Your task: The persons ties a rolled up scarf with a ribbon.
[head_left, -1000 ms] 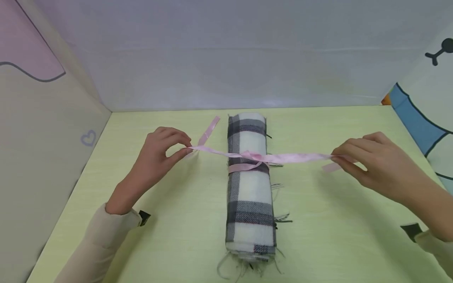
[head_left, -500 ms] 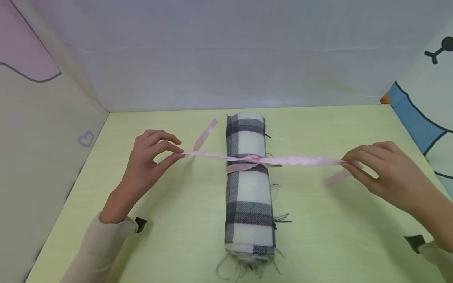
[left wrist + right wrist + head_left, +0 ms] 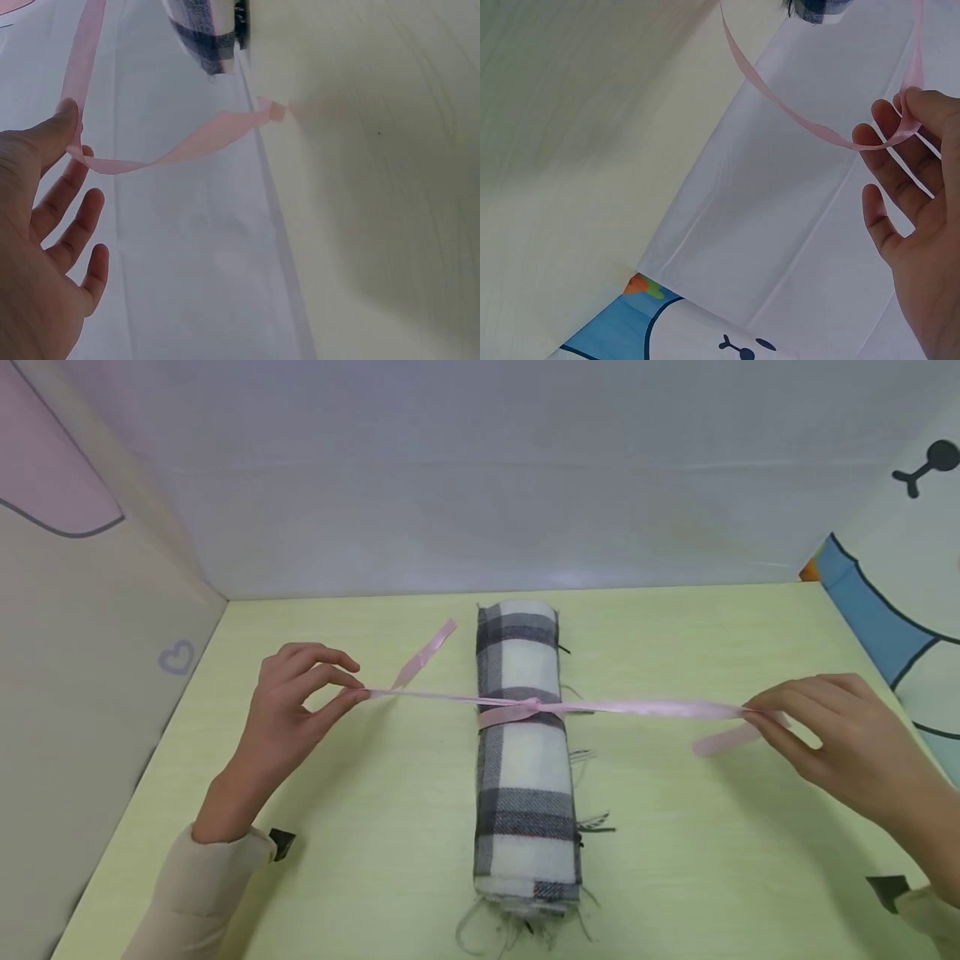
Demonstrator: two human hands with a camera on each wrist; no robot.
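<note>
One rolled plaid scarf [image 3: 527, 752] lies lengthwise at the middle of the pale yellow-green tabletop [image 3: 375, 860], a soft woven cylinder in off-white with grey and charcoal checks; loose thread fringe spills from its near end and a few dark tufts stick out along its right side. One pink satin ribbon [image 3: 645, 707], thin, flat and slightly glossy, is wrapped around the roll about a third of the way down from its far end and crossed into one small knot [image 3: 532, 703] on top. Two tails run out from the knot, drawn nearly straight and level above the table, one to each side. Left hand [image 3: 296, 710]: thumb and forefinger pinched together on the left tail, other fingers arched above it; a short free end [image 3: 423, 656] angles up and away past the pinch. The left wrist view shows the ribbon bent over a fingertip [image 3: 66, 120] with a twist along its length. Right hand [image 3: 840, 739]: fingertips closed on the right tail, with a short free end [image 3: 723, 741] drooping below the grip; in the right wrist view the ribbon loops around the fingertips [image 3: 911, 105]. Two cream sleeves, one at each wrist. Smooth pale panels wall the table on three sides; the left one carries one small heart outline [image 3: 176, 657], the right one a blue-and-white cartoon drawing [image 3: 885, 610].
</note>
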